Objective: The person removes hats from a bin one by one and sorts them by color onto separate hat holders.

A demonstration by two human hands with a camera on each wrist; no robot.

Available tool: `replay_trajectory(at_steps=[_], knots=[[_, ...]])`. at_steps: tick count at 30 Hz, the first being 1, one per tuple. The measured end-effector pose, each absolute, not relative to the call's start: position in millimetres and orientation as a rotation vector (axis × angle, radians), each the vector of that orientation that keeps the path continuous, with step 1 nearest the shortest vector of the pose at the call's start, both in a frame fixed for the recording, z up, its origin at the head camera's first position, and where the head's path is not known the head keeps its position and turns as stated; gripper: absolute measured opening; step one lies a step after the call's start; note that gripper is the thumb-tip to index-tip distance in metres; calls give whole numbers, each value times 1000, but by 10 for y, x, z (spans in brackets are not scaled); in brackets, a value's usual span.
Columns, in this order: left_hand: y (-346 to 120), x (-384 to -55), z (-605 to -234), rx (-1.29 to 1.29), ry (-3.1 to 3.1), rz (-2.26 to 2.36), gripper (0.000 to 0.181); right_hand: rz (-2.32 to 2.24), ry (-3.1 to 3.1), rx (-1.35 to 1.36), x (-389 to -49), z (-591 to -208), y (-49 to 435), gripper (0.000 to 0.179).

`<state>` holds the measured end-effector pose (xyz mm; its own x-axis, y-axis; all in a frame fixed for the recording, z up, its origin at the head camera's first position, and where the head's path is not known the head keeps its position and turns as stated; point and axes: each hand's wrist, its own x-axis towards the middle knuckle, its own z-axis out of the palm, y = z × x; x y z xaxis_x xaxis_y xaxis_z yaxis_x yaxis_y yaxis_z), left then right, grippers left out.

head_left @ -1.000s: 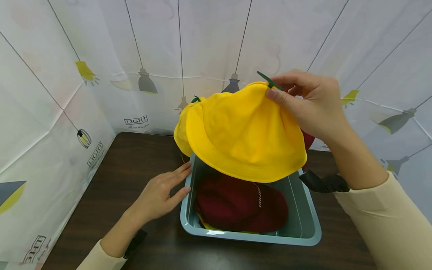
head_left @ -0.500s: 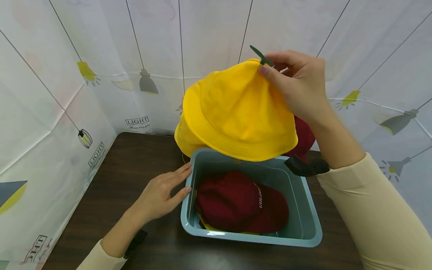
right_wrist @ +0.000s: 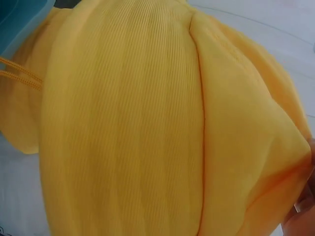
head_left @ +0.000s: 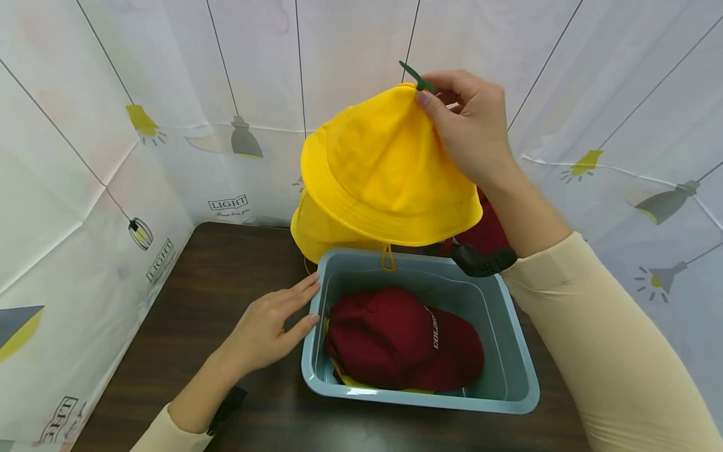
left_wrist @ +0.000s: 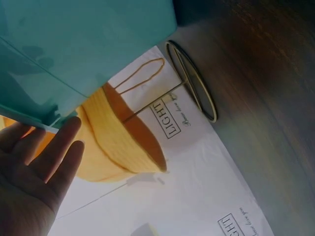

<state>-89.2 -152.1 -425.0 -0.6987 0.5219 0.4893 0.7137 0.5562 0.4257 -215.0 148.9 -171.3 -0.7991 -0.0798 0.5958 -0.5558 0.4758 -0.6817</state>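
My right hand (head_left: 471, 119) pinches a yellow bucket hat (head_left: 390, 166) at its crown, beside a green sprout-shaped tip (head_left: 415, 76). The hat hangs brim down above the far side of a blue-grey plastic bin (head_left: 503, 407), and its cord loop (head_left: 388, 257) dangles at the bin's far rim. In the right wrist view the hat's ribbed brim (right_wrist: 123, 123) fills most of the picture. My left hand (head_left: 271, 326) rests straight fingertips against the bin's left rim. Inside the bin lies a dark red baseball cap (head_left: 395, 339) with white lettering, over something yellow.
Behind the bin is another yellow hat (head_left: 322, 229), set on a metal wire stand (left_wrist: 185, 82) with a round base. A second dark red item (head_left: 480, 229) is partly hidden behind my right wrist. Printed white sheeting (head_left: 237, 63) encloses the dark wooden table (head_left: 237, 263).
My right hand has lifted the yellow bucket hat up and to the left, away from over the bin, uncovering more of its inside. The left hand has stayed at the rim.
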Motion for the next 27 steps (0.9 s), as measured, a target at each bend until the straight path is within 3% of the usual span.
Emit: replay_trajectory(at_steps=[27], knots=[[-1565, -859, -4263, -1015, -2476, -898, 54, 1354, -2274, 580, -2615, -2120, 1086, 22]])
